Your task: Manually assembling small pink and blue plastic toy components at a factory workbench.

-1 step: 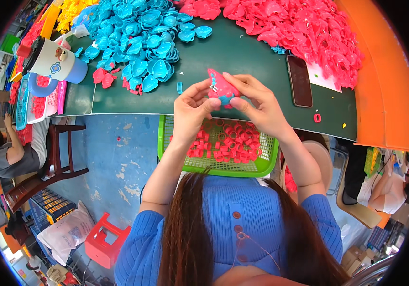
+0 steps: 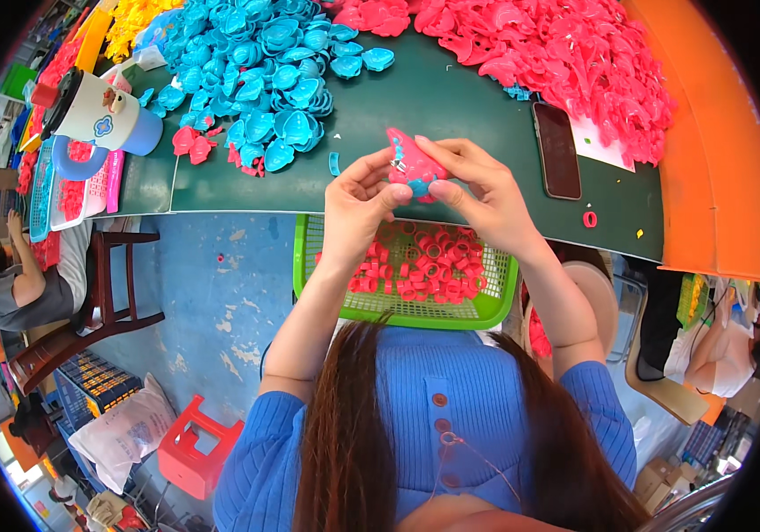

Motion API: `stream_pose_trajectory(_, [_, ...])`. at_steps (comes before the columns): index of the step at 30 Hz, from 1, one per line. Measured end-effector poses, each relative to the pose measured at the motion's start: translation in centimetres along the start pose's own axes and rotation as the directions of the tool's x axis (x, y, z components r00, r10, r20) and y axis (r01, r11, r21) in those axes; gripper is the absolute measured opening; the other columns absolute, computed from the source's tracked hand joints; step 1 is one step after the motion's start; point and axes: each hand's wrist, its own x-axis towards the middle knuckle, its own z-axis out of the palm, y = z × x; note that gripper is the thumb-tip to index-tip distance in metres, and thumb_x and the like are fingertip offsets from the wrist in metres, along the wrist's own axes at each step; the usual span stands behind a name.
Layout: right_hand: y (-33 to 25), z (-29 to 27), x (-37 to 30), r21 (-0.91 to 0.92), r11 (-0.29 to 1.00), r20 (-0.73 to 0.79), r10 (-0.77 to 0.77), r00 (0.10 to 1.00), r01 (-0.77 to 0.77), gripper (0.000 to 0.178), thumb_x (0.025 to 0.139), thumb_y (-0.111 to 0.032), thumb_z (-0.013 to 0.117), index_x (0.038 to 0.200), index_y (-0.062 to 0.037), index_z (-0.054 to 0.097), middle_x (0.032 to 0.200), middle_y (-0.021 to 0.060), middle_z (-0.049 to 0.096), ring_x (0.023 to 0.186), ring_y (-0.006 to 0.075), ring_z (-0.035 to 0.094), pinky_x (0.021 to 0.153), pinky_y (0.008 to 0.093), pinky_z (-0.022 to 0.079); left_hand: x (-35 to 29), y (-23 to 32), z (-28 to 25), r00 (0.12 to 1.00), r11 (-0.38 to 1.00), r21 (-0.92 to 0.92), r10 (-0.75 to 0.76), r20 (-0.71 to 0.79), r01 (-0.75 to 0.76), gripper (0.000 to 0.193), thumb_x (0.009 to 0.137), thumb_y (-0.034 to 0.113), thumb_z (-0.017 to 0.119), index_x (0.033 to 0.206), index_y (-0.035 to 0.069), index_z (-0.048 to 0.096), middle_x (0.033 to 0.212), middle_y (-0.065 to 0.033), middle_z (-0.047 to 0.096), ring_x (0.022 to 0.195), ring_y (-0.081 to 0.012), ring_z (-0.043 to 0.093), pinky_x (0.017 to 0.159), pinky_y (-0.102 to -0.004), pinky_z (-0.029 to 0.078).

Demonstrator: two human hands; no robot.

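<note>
Both my hands are raised just over the front edge of the green table (image 2: 229,191). Between them is a small pink plastic piece with blue parts (image 2: 416,162), pointed at its top. My left hand (image 2: 360,202) pinches its left side with thumb and fingers. On the other side, the thumb and fingers of my right hand (image 2: 482,191) grip it, the thumb near the blue lower edge. Under my hands a green basket (image 2: 486,321) holds many pink rings (image 2: 438,275). What the piece's underside looks like is hidden.
Blue plastic shells (image 2: 265,62) are heaped at the back left, pink shells (image 2: 557,53) at the back right. A phone (image 2: 557,151) lies right of my hands, near a loose pink ring (image 2: 590,219). A handled tumbler (image 2: 105,115) stands left. Another person (image 2: 30,284) sits far left.
</note>
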Motion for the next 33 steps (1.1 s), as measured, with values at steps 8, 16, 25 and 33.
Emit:
stream_pose_trajectory(8, [-0.4, 0.3, -0.5, -0.021, 1.0, -0.024, -0.007, 1.0, 0.006, 0.041, 0.087, -0.017, 0.06, 0.125, -0.0037, 0.053, 0.106, 0.0095, 0.054, 0.094, 0.0162, 0.053, 0.084, 0.028, 0.041, -0.1, 0.0, 0.0, 0.998, 0.997, -0.048, -0.055, 0.025, 0.056, 0.049, 0.077, 0.019, 0.073, 0.117, -0.001, 0.054, 0.096, -0.0043, 0.065, 0.08, -0.0065, 0.06, 0.058, -0.0172, 0.046])
stream_pose_trajectory(16, [0.6, -0.1, -0.8, 0.062, 0.998, -0.037, -0.021, 0.999, 0.023, 0.047, 0.083, -0.013, 0.063, 0.127, -0.0044, 0.05, 0.113, 0.0117, 0.052, 0.101, 0.0172, 0.051, 0.087, 0.0286, 0.041, -0.1, 0.4, 0.3, 0.997, 0.999, -0.004, -0.047, 0.061, 0.047, 0.051, 0.079, 0.024, 0.071, 0.12, 0.001, 0.049, 0.096, -0.0049, 0.065, 0.083, -0.007, 0.06, 0.06, -0.0174, 0.045])
stream_pose_trajectory(25, [-0.8, 0.3, -1.0, -0.118, 0.988, -0.062, -0.11, 0.992, 0.102, 0.066, 0.071, -0.01, 0.074, 0.13, -0.0043, 0.047, 0.124, 0.0123, 0.045, 0.109, 0.0184, 0.049, 0.092, 0.0318, 0.043, -0.1, -0.7, 0.4, 0.979, 0.928, -0.322, -0.15, 0.138, 0.188, 0.036, 0.088, 0.028, 0.06, 0.112, 0.002, 0.05, 0.09, -0.006, 0.064, 0.074, -0.011, 0.062, 0.068, -0.0268, 0.054])
stream_pose_trajectory(33, [-0.9, -0.2, -1.6, 0.153, 0.987, -0.058, 0.049, 0.997, -0.04, 0.061, 0.072, -0.004, 0.071, 0.128, -0.001, 0.047, 0.118, 0.0112, 0.05, 0.108, 0.018, 0.052, 0.092, 0.0317, 0.044, 0.3, 0.3, 1.1, 0.963, 0.967, 0.004, 0.252, 0.096, -0.253, 0.061, 0.069, 0.006, 0.076, 0.122, 0.002, 0.046, 0.111, -0.0095, 0.057, 0.107, -0.0201, 0.054, 0.094, -0.0345, 0.044])
